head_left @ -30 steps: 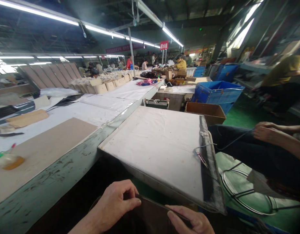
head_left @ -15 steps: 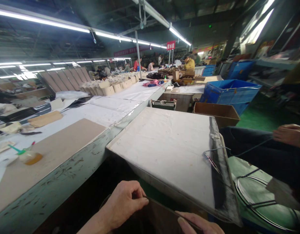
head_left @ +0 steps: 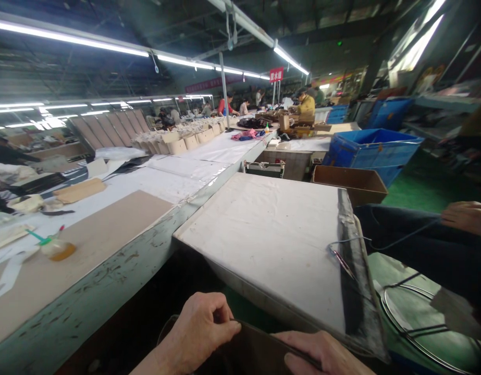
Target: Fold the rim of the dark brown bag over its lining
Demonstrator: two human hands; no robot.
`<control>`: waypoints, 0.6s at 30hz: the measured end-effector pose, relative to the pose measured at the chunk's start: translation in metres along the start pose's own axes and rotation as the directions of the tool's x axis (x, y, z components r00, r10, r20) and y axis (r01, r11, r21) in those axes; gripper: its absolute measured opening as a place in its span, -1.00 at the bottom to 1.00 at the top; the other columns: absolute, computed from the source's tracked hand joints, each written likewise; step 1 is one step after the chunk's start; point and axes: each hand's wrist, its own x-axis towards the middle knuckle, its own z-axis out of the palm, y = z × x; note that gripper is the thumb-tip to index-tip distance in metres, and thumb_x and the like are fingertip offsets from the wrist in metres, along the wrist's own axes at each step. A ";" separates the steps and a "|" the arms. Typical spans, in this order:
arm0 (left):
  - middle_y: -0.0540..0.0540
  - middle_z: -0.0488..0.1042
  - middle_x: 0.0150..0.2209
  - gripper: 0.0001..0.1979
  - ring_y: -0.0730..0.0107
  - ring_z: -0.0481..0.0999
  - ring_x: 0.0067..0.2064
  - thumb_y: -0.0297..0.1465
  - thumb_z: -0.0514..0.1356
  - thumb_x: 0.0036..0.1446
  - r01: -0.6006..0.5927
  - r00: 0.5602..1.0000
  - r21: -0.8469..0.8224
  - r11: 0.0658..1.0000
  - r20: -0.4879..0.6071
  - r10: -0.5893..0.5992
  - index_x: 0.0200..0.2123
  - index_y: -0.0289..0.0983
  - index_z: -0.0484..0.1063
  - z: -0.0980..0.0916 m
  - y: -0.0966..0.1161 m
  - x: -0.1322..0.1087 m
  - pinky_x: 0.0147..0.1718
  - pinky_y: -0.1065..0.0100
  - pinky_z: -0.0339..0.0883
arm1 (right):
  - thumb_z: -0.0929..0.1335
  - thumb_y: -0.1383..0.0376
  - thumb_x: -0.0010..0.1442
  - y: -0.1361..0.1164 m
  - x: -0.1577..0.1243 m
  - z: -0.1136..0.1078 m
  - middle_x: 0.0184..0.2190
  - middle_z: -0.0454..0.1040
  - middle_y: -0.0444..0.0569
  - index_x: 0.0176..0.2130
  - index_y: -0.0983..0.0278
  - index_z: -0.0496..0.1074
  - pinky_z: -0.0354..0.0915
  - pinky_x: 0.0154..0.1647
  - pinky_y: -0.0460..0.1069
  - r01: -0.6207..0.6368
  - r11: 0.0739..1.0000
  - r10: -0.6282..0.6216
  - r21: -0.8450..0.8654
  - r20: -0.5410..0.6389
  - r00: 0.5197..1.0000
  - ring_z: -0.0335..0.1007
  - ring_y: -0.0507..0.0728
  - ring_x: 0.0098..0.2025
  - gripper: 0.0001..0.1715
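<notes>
At the bottom middle my left hand [head_left: 203, 325] pinches the upper edge of a dark brown sheet-like piece [head_left: 259, 346] between thumb and fingers. To its right, my right hand [head_left: 320, 350] grips the same edge, thumb on the near side and fingers over the far side. The lower part of the piece falls out of view or into shadow, so its full shape is hidden. Just beyond my hands stands a white-covered table [head_left: 263, 229]. A slim metal tool [head_left: 344, 263] lies on the dark strip along its right side, with a thin blue-grey cord [head_left: 349, 240] beside it.
Another person's hand [head_left: 467, 216] is at the right, near the cord's far end. On the long bench at left are a grey-brown board [head_left: 119, 229] and a glue bottle [head_left: 59, 250]. Blue bins [head_left: 375, 151] and a brown box [head_left: 349, 182] stand behind the table.
My right hand has moved slightly up and left along the edge, and more of it shows. My left hand keeps its pinch. The view has shifted slightly.
</notes>
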 end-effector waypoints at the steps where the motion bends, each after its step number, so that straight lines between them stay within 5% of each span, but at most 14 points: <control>1: 0.04 0.53 -0.49 -0.79 0.41 0.47 -0.41 -0.32 0.30 -0.02 0.003 1.000 0.003 1.000 -0.001 -0.003 -0.59 -0.25 0.38 0.001 0.001 -0.001 -0.42 0.37 0.19 | 0.23 0.14 0.33 -0.008 0.008 -0.004 -0.29 0.57 -0.08 -0.04 0.23 0.53 0.31 -0.30 -0.15 0.017 0.999 -0.015 -0.035 0.064 0.998 0.48 0.08 -0.29 -0.60; 8: 0.02 0.54 -0.46 -0.77 0.38 0.47 -0.38 -0.22 0.33 -0.01 0.017 0.999 -0.020 1.000 0.034 -0.016 -0.51 -0.26 0.47 -0.007 -0.004 -0.005 -0.44 0.38 0.16 | 0.27 0.27 0.26 -0.038 0.067 0.007 -0.37 0.55 0.02 -0.26 0.33 0.49 0.02 -0.41 -0.05 0.216 0.843 -0.144 -0.492 0.180 0.973 0.47 0.14 -0.32 -0.76; 11: 0.06 0.57 -0.38 -0.83 0.39 0.49 -0.30 -0.29 0.38 -0.05 0.003 0.996 -0.098 0.995 0.091 0.006 -0.42 -0.23 0.51 -0.020 -0.009 -0.014 -0.37 0.40 0.22 | 0.25 0.28 0.29 -0.033 0.077 0.016 -0.40 0.52 -0.02 -0.26 0.31 0.48 0.01 -0.42 -0.07 0.240 0.853 -0.174 -0.463 0.182 0.968 0.43 0.08 -0.36 -0.76; 14: 0.10 0.59 -0.27 -0.83 0.42 0.51 -0.20 -0.45 0.41 -0.13 -0.015 0.999 -0.145 0.989 0.033 0.020 -0.46 -0.24 0.46 -0.029 -0.009 -0.023 -0.23 0.46 0.26 | 0.25 0.28 0.29 -0.030 0.077 0.018 -0.47 0.46 -0.10 -0.30 0.30 0.46 0.00 -0.45 -0.11 0.209 0.884 -0.152 -0.419 0.166 0.974 0.32 -0.02 -0.44 -0.77; 18: 0.11 0.57 -0.33 -0.87 0.51 0.47 -0.29 -0.51 0.32 -0.04 -0.020 0.999 -0.164 0.986 -0.039 0.014 -0.50 -0.27 0.41 -0.033 -0.011 -0.028 -0.30 0.52 0.25 | 0.26 0.25 0.29 -0.032 0.076 0.018 -0.49 0.41 -0.12 -0.30 0.30 0.45 0.02 -0.45 -0.14 0.180 0.906 -0.127 -0.383 0.159 0.979 0.26 -0.04 -0.46 -0.77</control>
